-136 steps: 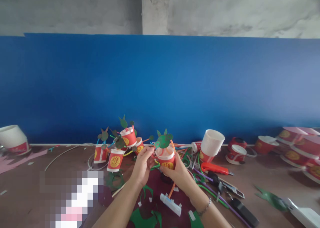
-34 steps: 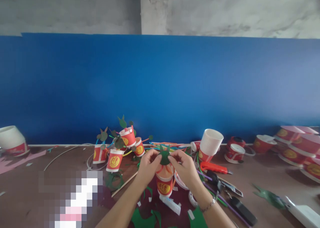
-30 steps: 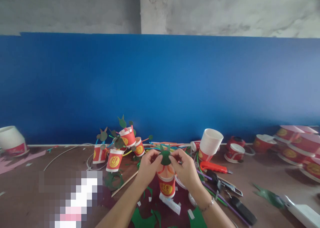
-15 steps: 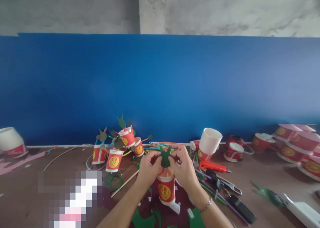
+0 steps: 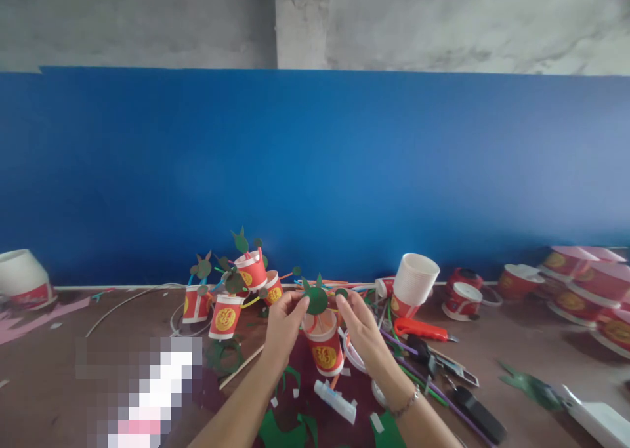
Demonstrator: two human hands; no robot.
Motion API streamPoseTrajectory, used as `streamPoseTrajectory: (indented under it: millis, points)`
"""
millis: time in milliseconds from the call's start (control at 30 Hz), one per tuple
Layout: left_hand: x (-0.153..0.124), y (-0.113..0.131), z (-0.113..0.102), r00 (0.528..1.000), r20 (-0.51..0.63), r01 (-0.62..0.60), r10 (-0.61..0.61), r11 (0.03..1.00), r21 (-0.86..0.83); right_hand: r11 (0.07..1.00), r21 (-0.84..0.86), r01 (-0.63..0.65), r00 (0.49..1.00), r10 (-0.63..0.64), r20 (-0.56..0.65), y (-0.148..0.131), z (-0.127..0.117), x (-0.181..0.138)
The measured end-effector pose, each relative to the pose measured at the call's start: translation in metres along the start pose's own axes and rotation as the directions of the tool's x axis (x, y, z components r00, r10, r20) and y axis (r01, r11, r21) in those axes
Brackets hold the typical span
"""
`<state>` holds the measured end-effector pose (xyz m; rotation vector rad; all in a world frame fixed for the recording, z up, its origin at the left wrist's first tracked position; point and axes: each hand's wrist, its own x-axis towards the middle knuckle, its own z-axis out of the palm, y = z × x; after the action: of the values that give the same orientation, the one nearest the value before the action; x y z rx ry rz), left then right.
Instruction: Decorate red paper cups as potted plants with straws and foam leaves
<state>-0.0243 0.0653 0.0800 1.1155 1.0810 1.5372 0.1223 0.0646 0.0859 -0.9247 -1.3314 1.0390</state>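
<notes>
A red paper cup point(image 5: 327, 356) with a yellow emblem stands upright in front of me, an orange straw inside it. Above its rim sits a green paper cutout point(image 5: 316, 301), round with two pointed ears. My left hand point(image 5: 285, 323) pinches the left edge of that cutout between thumb and fingers. On the other side, my right hand point(image 5: 359, 320) has its fingers closed at a small dark green paper disc point(image 5: 341, 294). A white-and-blue glue tube point(image 5: 335, 402) lies below the cup, near green paper scraps point(image 5: 280, 429).
Finished-looking cup figures with green cutouts, such as one cup point(image 5: 225, 317), stand at left. To the right are stacked white cups point(image 5: 415, 277), an orange utility knife point(image 5: 426, 330), a black-handled tool point(image 5: 472, 412) and green-handled scissors point(image 5: 536, 390). More red cups point(image 5: 571, 304) pile at far right.
My hands have spread apart; the right has shifted from the eared cutout to the small disc. The cup and cutout have moved slightly up and tilted, exposing the glue tube.
</notes>
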Motion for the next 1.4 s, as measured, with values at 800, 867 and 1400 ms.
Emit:
streamPoseTrajectory:
  millis: [800,867,1400]
  points:
    - [-0.009,0.010,0.001,0.988,0.077,-0.155,0.137,0.937,0.314,0.886,-0.424,0.187,0.976,-0.218,-0.025,-0.007,-0.014,-0.003]
    - [-0.010,0.011,0.002,0.990,0.076,-0.139,0.121,0.945,0.298,0.858,-0.443,0.261,0.959,-0.283,0.017,-0.008,-0.013,-0.005]
    - [-0.009,0.004,0.002,0.975,0.175,-0.186,0.139,0.937,0.295,0.941,-0.338,0.013,0.999,-0.001,0.036,-0.005,-0.012,0.000]
